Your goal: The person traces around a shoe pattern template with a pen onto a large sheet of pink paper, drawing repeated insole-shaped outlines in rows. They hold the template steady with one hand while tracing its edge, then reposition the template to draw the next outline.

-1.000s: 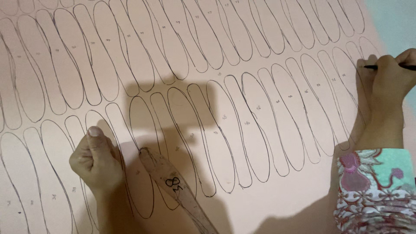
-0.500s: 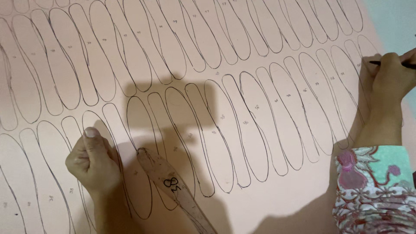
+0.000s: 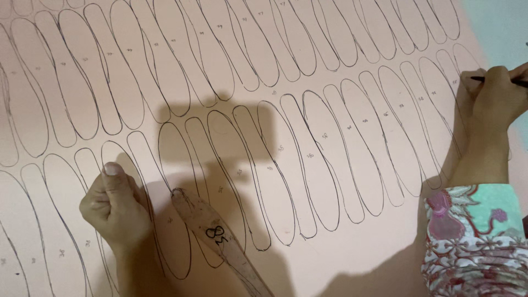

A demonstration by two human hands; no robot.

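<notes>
A large pale pink sheet (image 3: 341,242) is covered with rows of long sole-shaped outlines drawn in black. My right hand (image 3: 495,102) rests at the sheet's right edge, gripping a thin black pen (image 3: 478,79) with its tip on an outline. My left hand (image 3: 113,206) is a closed fist at the lower left, thumb up, pressing on the sheet with nothing visible inside it. Just to its right lies a narrow brown sole-shaped template (image 3: 220,239) with handwritten marks, not touched by either hand.
A floral patterned sleeve (image 3: 476,242) covers my right forearm at the lower right. A shadow of my head and camera falls across the middle of the sheet. A pale blue-green surface (image 3: 503,27) shows past the sheet's top right corner.
The view has drifted slightly. Both hands stay where they were on the sheet, the pen still at the right edge.
</notes>
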